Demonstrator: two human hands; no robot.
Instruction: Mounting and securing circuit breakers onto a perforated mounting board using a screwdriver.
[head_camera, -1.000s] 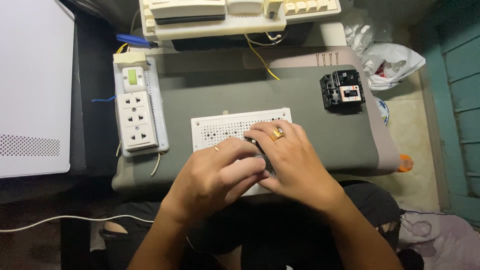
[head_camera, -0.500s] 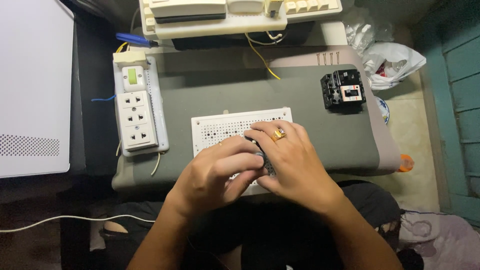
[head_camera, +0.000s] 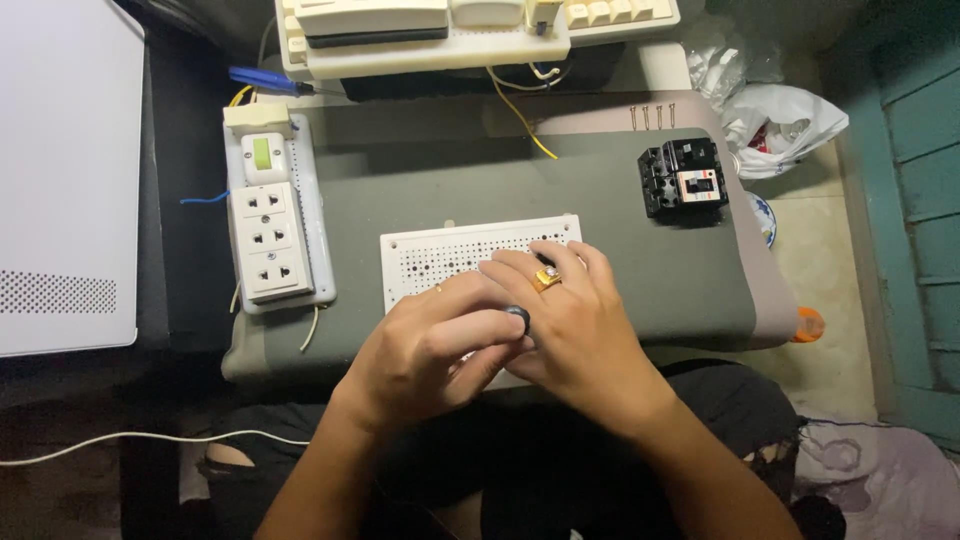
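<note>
Both hands meet over the near edge of the white perforated board (head_camera: 470, 255), which lies flat on the grey table (head_camera: 600, 190). Left hand (head_camera: 425, 345) curled narrow, fingertips pinching a small dark round part (head_camera: 517, 318) that sits right at its fingertips; what kind of part it is, too small to tell. Right hand (head_camera: 580, 325) lies just beside and partly under the left, fingers bent down onto the board, gold ring (head_camera: 546, 279) on one finger; whether it grips anything, cannot tell, left hand covers it.

Dark part looks tiny, light, hard, likely easy to drop, so a fingertip pinch on its sides suits it. Board looks thin, stiff plastic, light, probably slides on the table unless pressed down; hold by an edge.

Beyond the right hand, further out: black breaker-like block (head_camera: 685, 180). Out past the left hand: white socket strip (head_camera: 272, 235) with a green switch. Beyond both hands, far edge of the table: cream-coloured device (head_camera: 450, 30) with a yellow wire (head_camera: 520, 115) trailing toward the hands.
</note>
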